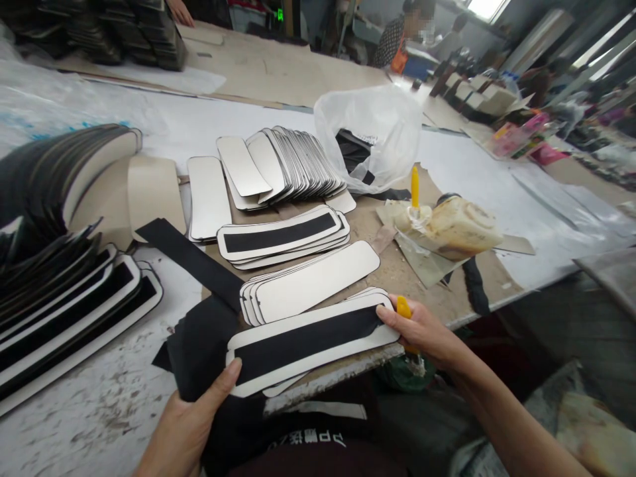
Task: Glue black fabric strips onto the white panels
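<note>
Head view: left hand and right hand pinch opposite ends of a white panel at the worktop's near edge, apparently to hold its black strip flat; the right also grips a yellow-handled tool. Beyond, panels seem fanned for easy pickup.

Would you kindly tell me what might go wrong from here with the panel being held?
The yellow-handled tool in the right hand might smear the white panel close beside it. The black strip could shift or crease near that hand's grip. The left hand might snag the black material nearby.
</note>
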A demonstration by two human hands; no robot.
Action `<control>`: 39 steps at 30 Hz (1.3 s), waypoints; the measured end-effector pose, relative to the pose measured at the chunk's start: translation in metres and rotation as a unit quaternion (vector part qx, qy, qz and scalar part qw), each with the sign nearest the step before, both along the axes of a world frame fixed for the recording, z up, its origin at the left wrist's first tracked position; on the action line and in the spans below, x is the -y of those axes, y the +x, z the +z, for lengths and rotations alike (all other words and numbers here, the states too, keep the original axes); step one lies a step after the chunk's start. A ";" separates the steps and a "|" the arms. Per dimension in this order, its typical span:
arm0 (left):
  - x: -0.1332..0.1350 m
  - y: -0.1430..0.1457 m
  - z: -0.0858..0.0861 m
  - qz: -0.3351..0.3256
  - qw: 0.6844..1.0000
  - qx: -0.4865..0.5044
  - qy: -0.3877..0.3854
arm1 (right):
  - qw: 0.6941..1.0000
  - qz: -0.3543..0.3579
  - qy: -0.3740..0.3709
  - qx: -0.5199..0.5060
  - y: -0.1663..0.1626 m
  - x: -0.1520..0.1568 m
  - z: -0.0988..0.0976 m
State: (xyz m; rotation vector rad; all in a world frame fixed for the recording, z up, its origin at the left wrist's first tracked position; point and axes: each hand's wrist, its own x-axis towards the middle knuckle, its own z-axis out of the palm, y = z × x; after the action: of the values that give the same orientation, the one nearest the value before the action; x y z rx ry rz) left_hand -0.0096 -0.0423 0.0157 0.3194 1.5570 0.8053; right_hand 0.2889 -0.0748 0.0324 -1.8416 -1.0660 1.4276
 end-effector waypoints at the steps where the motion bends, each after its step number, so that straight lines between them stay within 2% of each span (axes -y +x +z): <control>1: 0.000 0.000 -0.001 -0.001 1.000 -0.003 0.001 | 1.000 -0.001 -0.002 0.010 -0.001 -0.001 0.000; 6: 0.000 -0.001 0.002 -0.012 0.999 0.030 -0.032 | 1.000 -0.003 -0.015 -0.026 -0.001 -0.002 0.002; 11: 0.000 -0.001 -0.001 -0.008 0.999 0.036 -0.024 | 0.994 0.008 -0.038 -0.099 0.002 -0.003 0.006; 18: 0.001 0.000 -0.004 -0.006 0.999 0.013 -0.030 | 0.998 0.015 -0.043 -0.042 0.000 -0.003 0.004; 27: 0.000 0.002 -0.005 -0.003 1.000 0.028 -0.013 | 0.998 -0.004 -0.037 -0.047 -0.003 -0.001 0.001; 30: 0.002 0.001 -0.003 -0.001 0.998 0.054 -0.040 | 0.997 -0.002 -0.027 -0.073 -0.003 0.001 -0.001; 35: 0.003 -0.004 -0.001 -0.014 0.992 0.085 -0.093 | 0.991 -0.052 -0.034 -0.119 0.001 0.005 -0.005; 39: 0.002 -0.008 -0.006 -0.020 0.985 0.118 -0.123 | 0.968 -0.097 -0.039 -0.230 -0.001 0.005 -0.005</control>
State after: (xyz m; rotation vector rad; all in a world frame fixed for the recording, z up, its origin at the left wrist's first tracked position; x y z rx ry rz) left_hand -0.0179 -0.0448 0.0095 0.0716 1.4036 0.5881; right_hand 0.2878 -0.0801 0.0277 -1.5060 -0.5911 1.6816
